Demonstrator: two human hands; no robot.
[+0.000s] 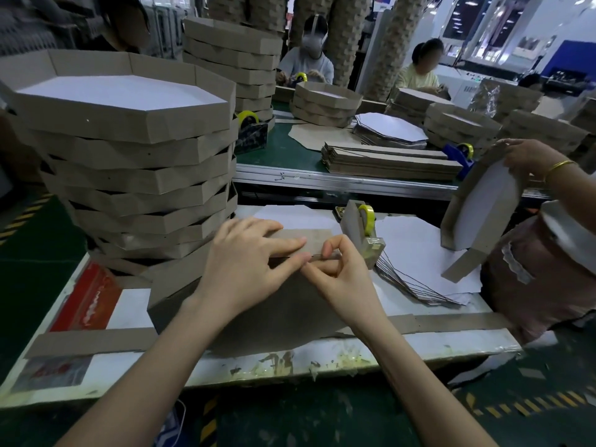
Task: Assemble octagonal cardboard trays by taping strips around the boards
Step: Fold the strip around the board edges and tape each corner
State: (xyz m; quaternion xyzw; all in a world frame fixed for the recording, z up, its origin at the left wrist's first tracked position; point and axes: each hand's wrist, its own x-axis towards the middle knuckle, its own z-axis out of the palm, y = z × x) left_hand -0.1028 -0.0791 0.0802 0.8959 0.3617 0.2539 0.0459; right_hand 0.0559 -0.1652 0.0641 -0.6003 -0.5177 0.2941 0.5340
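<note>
A packaging workshop on a factory floor: a tall stack of finished trays at ten o'clock, seated workers behind a long green bench at twelve, bundled cardboard strips at one, hazard-striped flooring at nine.

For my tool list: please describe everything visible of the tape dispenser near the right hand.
The tape dispenser stands upright on white sheets just beyond the right hand. Its body looks grey-beige; a yellow-cored roll of clear tape sits in it, cutter end toward the person. Contact with the hand is unclear.
</note>
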